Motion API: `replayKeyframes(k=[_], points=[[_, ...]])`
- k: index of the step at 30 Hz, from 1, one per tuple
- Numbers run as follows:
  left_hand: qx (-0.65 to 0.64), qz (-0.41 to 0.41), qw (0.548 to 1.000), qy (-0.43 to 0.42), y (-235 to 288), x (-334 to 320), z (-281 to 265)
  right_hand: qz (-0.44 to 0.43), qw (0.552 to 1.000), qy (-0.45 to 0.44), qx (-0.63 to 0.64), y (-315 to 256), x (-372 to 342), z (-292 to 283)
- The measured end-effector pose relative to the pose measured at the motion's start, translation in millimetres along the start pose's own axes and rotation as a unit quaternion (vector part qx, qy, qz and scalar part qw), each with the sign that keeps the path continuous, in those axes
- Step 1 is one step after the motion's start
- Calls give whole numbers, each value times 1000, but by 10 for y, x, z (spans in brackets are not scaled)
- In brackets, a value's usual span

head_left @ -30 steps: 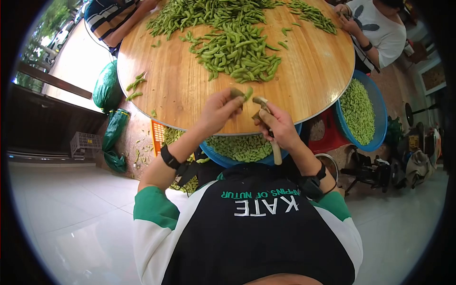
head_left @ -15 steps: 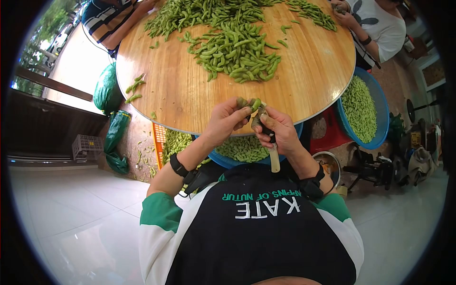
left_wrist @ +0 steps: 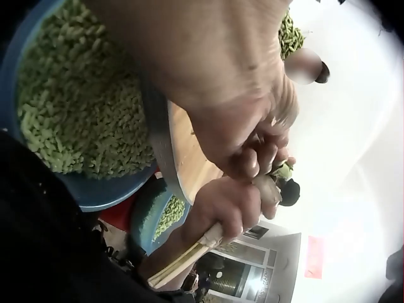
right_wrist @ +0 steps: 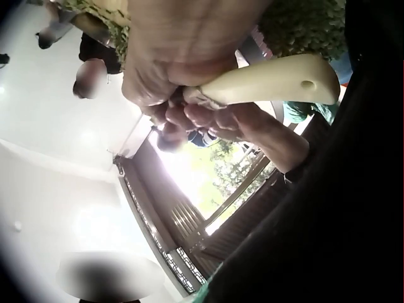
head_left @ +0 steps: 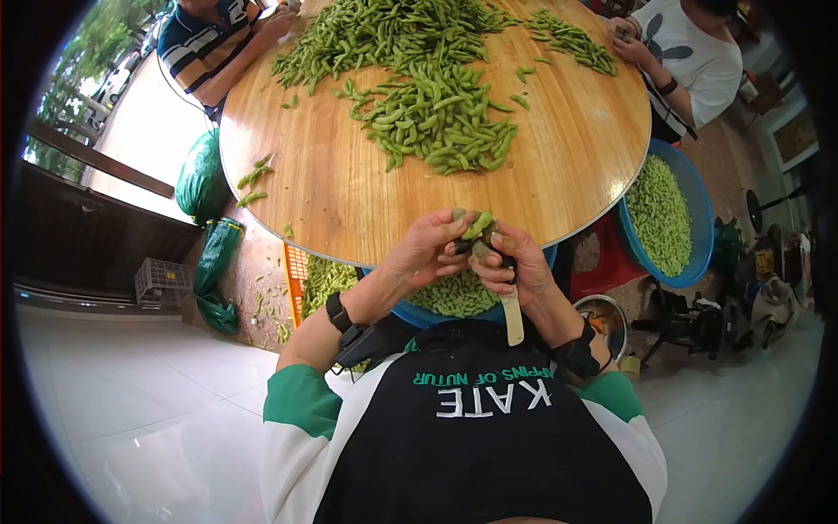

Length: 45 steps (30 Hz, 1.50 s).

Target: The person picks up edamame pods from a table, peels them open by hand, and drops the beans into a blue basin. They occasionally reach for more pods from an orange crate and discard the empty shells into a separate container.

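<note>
The person's two hands meet just above the near edge of a round wooden bench point(head_left: 314, 175). The left hand point(head_left: 426, 250) pinches a green pod point(head_left: 478, 225) between thumb and fingertips, and the pod lies in the narrow space between the two hands. The right hand point(head_left: 521, 259) has its fingers curled round a pale handle point(head_left: 513, 320), which sticks out below the fist towards the person's lap; the right wrist view shows a hole near its end, while the tool's other end is hidden in the grip.

Beneath the hands and the bench edge stands a blue basin point(head_left: 417, 319), holding many pale green beans. A large heap of pods point(head_left: 436, 118) covers the far middle of the bench, with a few stray pods point(head_left: 255, 176) near its left edge. A second blue basin point(head_left: 697, 203) of beans stands to the right, by a red stool point(head_left: 604, 255); an orange basket point(head_left: 295, 272) stands to the left. Two other people sit at the bench — one in a striped shirt point(head_left: 202, 54), one in a white top point(head_left: 714, 86).
</note>
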<state>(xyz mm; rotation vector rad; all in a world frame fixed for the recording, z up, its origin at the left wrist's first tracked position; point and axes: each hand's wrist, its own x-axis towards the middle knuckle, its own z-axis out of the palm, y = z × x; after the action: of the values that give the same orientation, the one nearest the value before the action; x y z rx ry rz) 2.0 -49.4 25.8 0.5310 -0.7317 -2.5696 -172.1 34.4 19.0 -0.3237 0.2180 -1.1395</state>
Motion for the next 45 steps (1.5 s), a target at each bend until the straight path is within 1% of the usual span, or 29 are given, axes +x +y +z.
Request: replayKeyframes(k=[2, 3, 4, 5, 6, 8, 9, 11, 12, 14, 15, 17, 18, 20, 21, 23, 24, 26, 27, 29, 30, 32, 33, 36, 38, 40, 41, 42, 45], points=[[64, 17, 997, 42, 19, 31, -24, -2, 993, 118, -5, -12, 20, 27], [321, 179, 928, 58, 35, 36, 17, -4, 993, 119, -3, -7, 21, 35], [547, 324, 770, 65, 51, 39, 66, 0, 994, 113, 1, -10, 24, 39], [630, 311, 707, 84, 60, -56, 113, 6, 994, 107, 4, -11, 23, 42], [629, 311, 707, 85, 64, -76, 100, 7, 994, 108, 4, 6, 16, 52], [790, 397, 463, 54, 118, -80, 84, 14, 993, 118, 24, 25, 31, 76], [790, 397, 463, 55, 123, -78, 95, 15, 993, 117, 24, 19, 45, 59], [764, 386, 512, 75, 86, -92, 123, 14, 995, 87, 51, 52, 36, 3], [765, 386, 511, 74, 70, -87, 104, 12, 995, 86, 51, 59, 35, 13], [602, 254, 746, 132, 16, -83, 59, -3, 992, 125, -7, 65, 22, 53], [600, 254, 747, 133, 12, -93, 116, -1, 992, 126, -8, 61, 12, 56], [364, 127, 903, 188, 30, -112, 262, -24, 990, 124, -68, 37, 6, 54], [363, 127, 904, 187, 16, -102, 243, -24, 990, 125, -68, 31, 7, 59], [437, 126, 873, 174, -52, -97, 184, -63, 939, 186, -281, 60, -11, 71], [435, 121, 875, 173, -78, -118, 201, -62, 939, 191, -279, 89, -16, 71], [597, 167, 770, 152, -109, -144, 260, -156, 837, 231, -471, 117, 13, 70], [595, 165, 772, 152, -146, -154, 264, -154, 837, 234, -471, 130, 31, 57], [660, 274, 685, 140, -194, -168, 273, -293, 673, 211, -646, 133, 81, 21], [660, 274, 685, 141, -187, -184, 283, -293, 673, 211, -646, 105, 80, 33], [677, 244, 683, 123, -179, -242, 310, -309, 568, 168, -744, 62, 43, 70], [677, 244, 683, 124, -198, -253, 309, -309, 568, 167, -744, 84, 42, 69], [679, 269, 672, 122, -247, -256, 317, -345, 516, 153, -769, 130, 38, 66], [680, 275, 669, 123, -261, -260, 316, -350, 514, 148, -769, 132, 40, 48], [672, 281, 674, 125, -318, -298, 273, -342, 515, 131, -775, 161, 19, -18], [648, 225, 713, 146, -366, -318, 208, -302, 509, 138, -794, 214, -14, -33], [523, 128, 827, 162, -463, -312, 138, -281, 499, 118, -811, 233, -31, -76], [497, 101, 847, 161, -525, -294, 91, -286, 484, 105, -821, 243, -38, -93], [480, 86, 856, 173, -586, -277, 88, -301, 494, 99, -809, 261, -49, -56], [425, 133, 881, 159, -622, -293, 116, -318, 502, 79, -800, 294, -79, -10]])
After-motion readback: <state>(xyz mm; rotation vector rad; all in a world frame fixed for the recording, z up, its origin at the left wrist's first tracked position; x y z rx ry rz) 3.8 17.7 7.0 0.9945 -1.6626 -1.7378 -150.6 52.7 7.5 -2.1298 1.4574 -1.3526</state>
